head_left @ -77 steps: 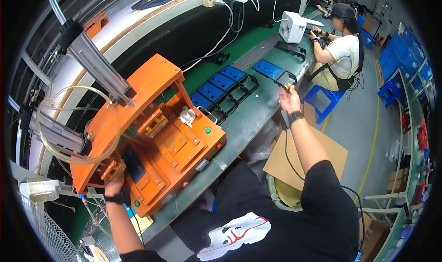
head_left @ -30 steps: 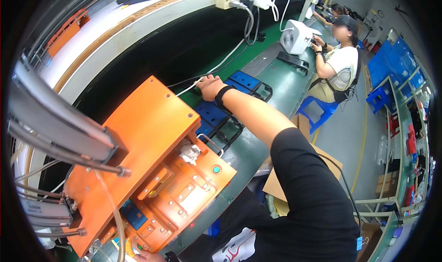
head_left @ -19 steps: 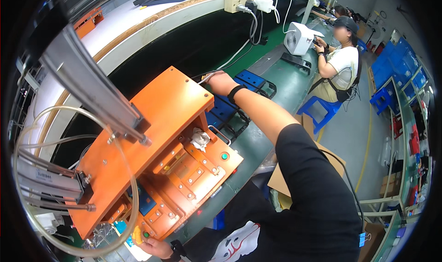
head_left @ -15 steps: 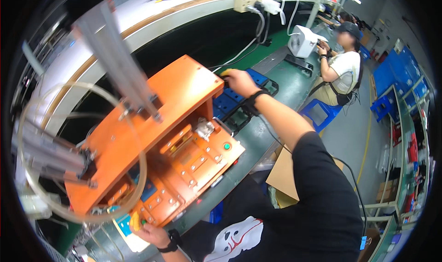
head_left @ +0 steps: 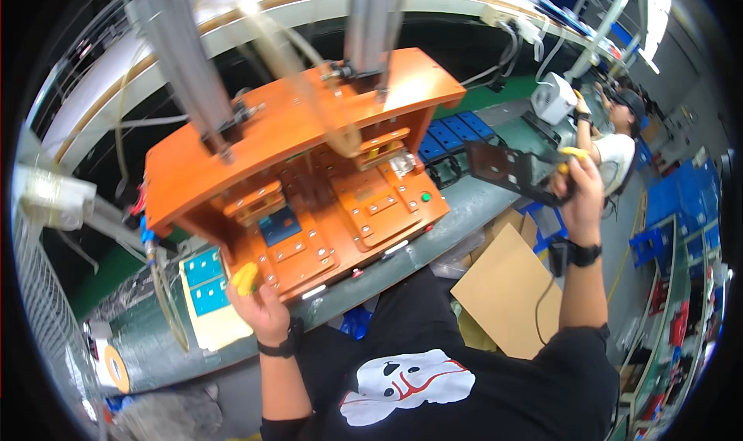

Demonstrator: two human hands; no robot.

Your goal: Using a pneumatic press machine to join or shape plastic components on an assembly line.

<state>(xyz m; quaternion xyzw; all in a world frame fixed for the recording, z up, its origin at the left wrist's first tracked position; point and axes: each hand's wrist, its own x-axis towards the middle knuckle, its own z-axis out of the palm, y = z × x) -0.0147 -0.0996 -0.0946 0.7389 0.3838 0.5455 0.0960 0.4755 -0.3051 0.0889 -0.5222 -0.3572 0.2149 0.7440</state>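
Observation:
My right hand [head_left: 580, 201], raised at the right with yellow covers on its fingertips, grips a black plastic frame [head_left: 507, 170] by its right end. The frame is tilted in the air above the bench, slightly blurred. At the front left corner of an orange press fixture [head_left: 309, 143] is my left hand [head_left: 261, 311], also with yellow fingertip covers. Its fingers point up, with nothing visible in them; whether they touch the fixture cannot be told. A dark blue plate [head_left: 279, 226] lies in the fixture's left nest. A green button [head_left: 426, 198] sits at the fixture's right front.
Blue panels with black frames [head_left: 453, 135] lie on the green bench [head_left: 464, 209] behind the fixture's right side. Teal plates [head_left: 203, 278] lie at its left. Upright cylinders and hoses rise above it. Cardboard [head_left: 507, 294] is below the bench. A co-worker [head_left: 619, 143] sits farther right near a white fan-like device [head_left: 553, 99].
My right hand has moved right, away from the blue panels, and now holds up a black plastic frame. My left hand stays near the fixture's left corner. The whole view has turned.

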